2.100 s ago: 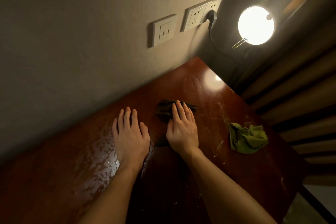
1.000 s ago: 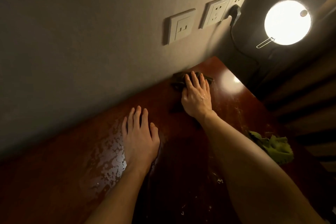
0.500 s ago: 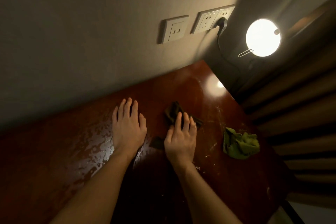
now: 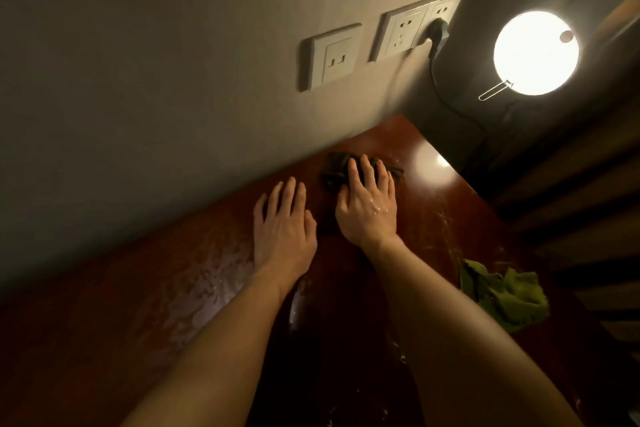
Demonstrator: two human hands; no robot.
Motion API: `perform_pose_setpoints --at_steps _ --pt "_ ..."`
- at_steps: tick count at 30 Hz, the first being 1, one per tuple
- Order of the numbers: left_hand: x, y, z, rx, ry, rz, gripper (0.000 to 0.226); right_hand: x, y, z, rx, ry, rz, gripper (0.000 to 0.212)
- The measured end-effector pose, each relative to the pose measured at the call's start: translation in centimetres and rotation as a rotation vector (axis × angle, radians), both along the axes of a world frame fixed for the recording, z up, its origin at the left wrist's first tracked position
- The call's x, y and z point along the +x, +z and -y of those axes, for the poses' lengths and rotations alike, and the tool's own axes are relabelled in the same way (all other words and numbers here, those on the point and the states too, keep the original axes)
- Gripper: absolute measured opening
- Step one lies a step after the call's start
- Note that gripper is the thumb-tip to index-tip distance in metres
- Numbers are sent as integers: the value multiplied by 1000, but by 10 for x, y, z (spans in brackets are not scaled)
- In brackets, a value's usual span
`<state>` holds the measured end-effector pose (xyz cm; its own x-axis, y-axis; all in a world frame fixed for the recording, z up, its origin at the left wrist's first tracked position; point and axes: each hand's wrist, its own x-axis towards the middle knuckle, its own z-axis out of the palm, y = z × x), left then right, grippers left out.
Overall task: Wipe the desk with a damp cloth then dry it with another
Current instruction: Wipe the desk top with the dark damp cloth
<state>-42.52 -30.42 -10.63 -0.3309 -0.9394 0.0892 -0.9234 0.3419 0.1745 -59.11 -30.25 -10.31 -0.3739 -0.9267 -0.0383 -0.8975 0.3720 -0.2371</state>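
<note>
Right hand (image 4: 367, 210) flat on dark cloth (image 4: 333, 170)

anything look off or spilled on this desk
Beaded water lies in patches on the desk left of the left hand; it looks like residue from wiping rather than a spill. Pale streaks mark the right part. The green cloth lies crumpled close to the desk's right edge.

The right hand (image 4: 367, 208) covers much of the dark cloth (image 4: 334, 170). Its forearm (image 4: 433, 291) hides the green cloth's (image 4: 509, 298) left edge. The desk (image 4: 104, 322) runs out of sight below.
</note>
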Motion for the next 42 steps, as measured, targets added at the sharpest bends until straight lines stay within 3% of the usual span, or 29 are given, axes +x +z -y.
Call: perform_pose_setpoints --at_steps 5,10,24,42 --pt "0 -10 2 -6 3 -103 58 -50 0 43 29 -82 9 67" --pt "0 -8 2 -3 4 -129 59 -47 0 41 14 -209 -9 67" --pt "0 1 0 24 -10 -104 62 20 0 -106 102 -154 -66 66" --pt "-1 -7 3 6 -8 -118 61 -97 -4 77 28 -199 49 65"
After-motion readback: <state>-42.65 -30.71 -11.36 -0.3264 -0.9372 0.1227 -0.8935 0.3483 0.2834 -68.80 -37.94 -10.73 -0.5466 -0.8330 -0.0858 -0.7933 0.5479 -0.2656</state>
